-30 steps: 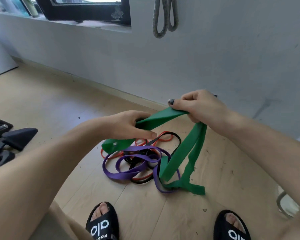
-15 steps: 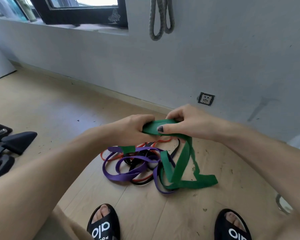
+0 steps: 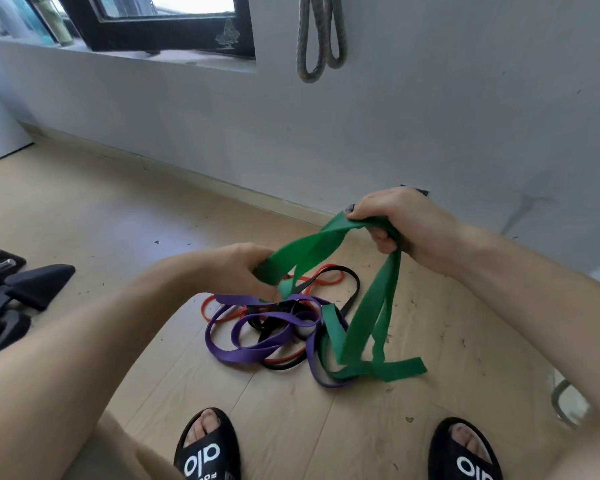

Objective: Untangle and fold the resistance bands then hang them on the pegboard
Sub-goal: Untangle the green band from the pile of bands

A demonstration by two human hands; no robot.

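Holding the green band [image 3: 329, 244] stretched between them, left hand [image 3: 238, 268] and right hand [image 3: 392, 216] each grip it, likely lifting it free of the tangle [image 3: 274, 327] on the floor [image 3: 118, 220].

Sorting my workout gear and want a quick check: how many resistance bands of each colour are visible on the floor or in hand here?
Green band: 1, held in both hands
Purple band: 1
Black band: 1
Red band: 1
Total: 4, as far as the tangle shows

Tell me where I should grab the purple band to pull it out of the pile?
Probably the purple band at its big outer loop on the near-left edge of the pile, coming from the left. There it lies flat and bare on the floor; further right it runs under the green band.
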